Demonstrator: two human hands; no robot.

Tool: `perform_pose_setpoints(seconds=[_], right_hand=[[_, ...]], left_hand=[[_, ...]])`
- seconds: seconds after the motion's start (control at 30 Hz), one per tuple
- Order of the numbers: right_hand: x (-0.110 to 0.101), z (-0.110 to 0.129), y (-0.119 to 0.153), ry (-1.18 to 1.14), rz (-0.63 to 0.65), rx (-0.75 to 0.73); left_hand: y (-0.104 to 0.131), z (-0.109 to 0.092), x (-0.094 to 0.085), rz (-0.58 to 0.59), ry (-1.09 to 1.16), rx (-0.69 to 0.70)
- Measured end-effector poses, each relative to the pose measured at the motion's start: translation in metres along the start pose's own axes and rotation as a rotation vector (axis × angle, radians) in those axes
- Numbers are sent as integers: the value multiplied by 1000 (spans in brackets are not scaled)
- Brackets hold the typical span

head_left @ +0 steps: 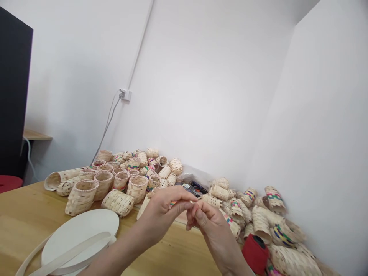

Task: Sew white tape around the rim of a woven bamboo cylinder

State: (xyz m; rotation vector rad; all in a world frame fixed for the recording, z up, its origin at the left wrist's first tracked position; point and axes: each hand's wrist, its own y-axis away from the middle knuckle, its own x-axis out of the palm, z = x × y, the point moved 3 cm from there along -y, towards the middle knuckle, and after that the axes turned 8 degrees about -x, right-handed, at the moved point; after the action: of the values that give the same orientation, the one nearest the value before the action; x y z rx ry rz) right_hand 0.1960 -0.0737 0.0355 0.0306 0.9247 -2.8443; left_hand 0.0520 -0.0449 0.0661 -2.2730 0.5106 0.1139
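My left hand (162, 207) and my right hand (211, 222) meet at the fingertips above the front of the table. Both are closed in a pinch, thumbs against fingers; whatever lies between them is too small or hidden to name. Behind the left hand stand several small woven baskets (138, 188), many with a pinkish bound rim. Left of my forearm lies a large flat roll of white tape (94, 222), its loose end trailing over the top and off the table edge. Close to the right hand sits a red object with a dark top (255, 253), perhaps a spool.
More woven baskets (261, 224), some with coloured bands, are heaped along the right. Dark packets (198, 187) and clear plastic lie between the heaps. The wooden table (178, 255) runs to a white wall with a socket (125, 94) and cables. A red stool (10, 183) stands far left.
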Motion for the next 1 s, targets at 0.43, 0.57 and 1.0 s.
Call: perform_pose_setpoints(seconds=[0.43, 0.57, 1.0], right_hand=[[-4, -1, 1, 26, 25, 9], [-4, 1, 1, 52, 8, 16], [-1, 0, -1, -13, 4, 45]], left_hand=[[-1, -7, 3, 59, -157, 49], [0, -5, 5, 32, -294, 80], [-3, 19, 4, -5, 91, -214]])
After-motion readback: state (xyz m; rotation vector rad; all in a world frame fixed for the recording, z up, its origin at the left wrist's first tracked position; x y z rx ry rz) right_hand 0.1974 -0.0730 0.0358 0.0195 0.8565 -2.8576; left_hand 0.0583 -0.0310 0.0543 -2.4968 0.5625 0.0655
